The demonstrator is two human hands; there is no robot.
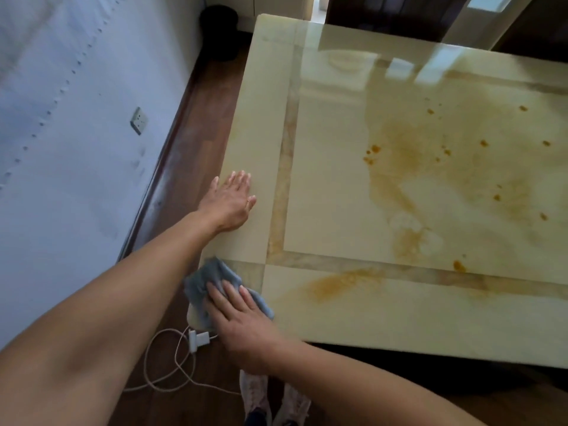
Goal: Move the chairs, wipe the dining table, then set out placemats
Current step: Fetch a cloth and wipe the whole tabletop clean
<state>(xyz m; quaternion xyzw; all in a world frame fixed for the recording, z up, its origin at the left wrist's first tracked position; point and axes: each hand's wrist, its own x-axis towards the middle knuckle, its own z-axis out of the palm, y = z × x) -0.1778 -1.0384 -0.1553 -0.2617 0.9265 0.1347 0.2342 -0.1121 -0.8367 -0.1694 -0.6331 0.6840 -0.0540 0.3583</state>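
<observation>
The glossy cream dining table (338, 186) fills the right of the view, smeared and dotted with orange-brown stains (412, 167). My right hand (242, 321) presses a blue-grey cloth (206, 281) flat onto the table's near left corner. My left hand (230, 201) lies palm down, fingers spread, on the table's left edge, holding nothing. No placemats are in view.
A white wall with a socket (139, 120) runs along the left, separated from the table by a narrow strip of wood floor. A white charger and cable (196, 339) lie on the floor by the corner. A dark bin (218, 29) stands at the far end. My shoes (273, 398) show below.
</observation>
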